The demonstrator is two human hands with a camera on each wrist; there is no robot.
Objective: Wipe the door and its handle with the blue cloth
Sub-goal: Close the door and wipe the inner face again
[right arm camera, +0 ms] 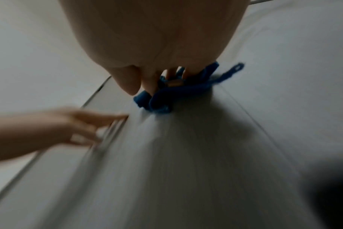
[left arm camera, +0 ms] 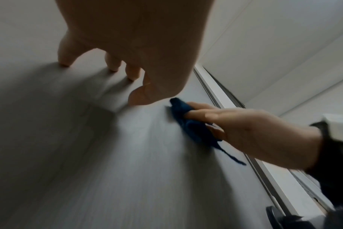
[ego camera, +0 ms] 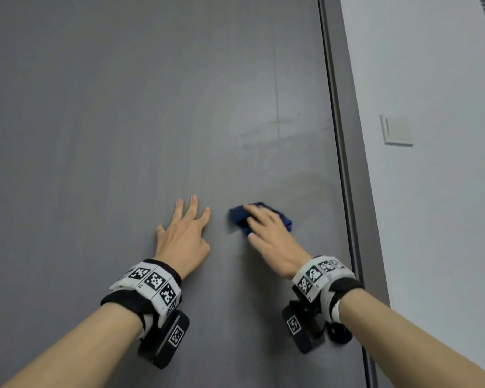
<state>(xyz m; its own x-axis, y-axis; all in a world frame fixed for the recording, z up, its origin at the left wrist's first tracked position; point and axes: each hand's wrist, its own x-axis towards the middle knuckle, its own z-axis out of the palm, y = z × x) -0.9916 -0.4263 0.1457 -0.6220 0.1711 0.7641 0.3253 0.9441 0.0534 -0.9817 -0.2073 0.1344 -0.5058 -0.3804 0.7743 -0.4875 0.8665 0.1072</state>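
Observation:
The grey door [ego camera: 123, 107] fills most of the head view; its handle is out of sight. My right hand [ego camera: 269, 233] holds the crumpled blue cloth [ego camera: 238, 217] against the door near its right edge, fingers stretched over it. In the left wrist view the cloth [left arm camera: 188, 128] sits bunched between those fingers and the thumb, with a thread trailing below. The right wrist view is blurred, and the cloth [right arm camera: 162, 97] shows under the fingertips there. My left hand [ego camera: 184, 231] lies flat on the door just left of the cloth, fingers spread, holding nothing.
The dark door frame [ego camera: 347, 177] runs down the right side of the door. Beyond it is a pale wall [ego camera: 431, 219] with a light switch [ego camera: 397, 131]. Faint wipe streaks mark the door above the cloth.

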